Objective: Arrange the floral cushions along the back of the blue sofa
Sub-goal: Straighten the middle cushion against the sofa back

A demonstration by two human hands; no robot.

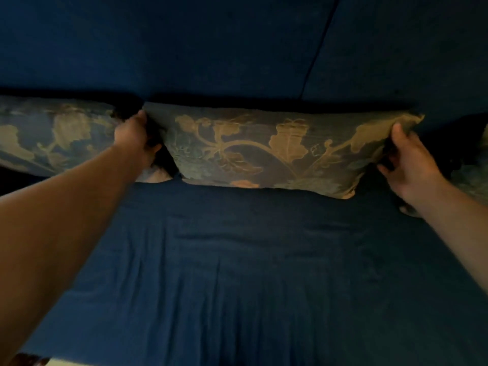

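Observation:
A floral cushion, dark blue with tan leaves and vines, stands against the back of the blue sofa in the middle of the view. My left hand grips its left edge and my right hand grips its right edge near the top corner. To its left, a second floral cushion leans on the backrest. A third floral cushion shows only partly at the right edge, behind my right hand.
The blue sofa seat, wrinkled fabric, fills the lower half of the view. A seam splits the backrest into two sections. A bit of dark wood and pale floor shows at the bottom left.

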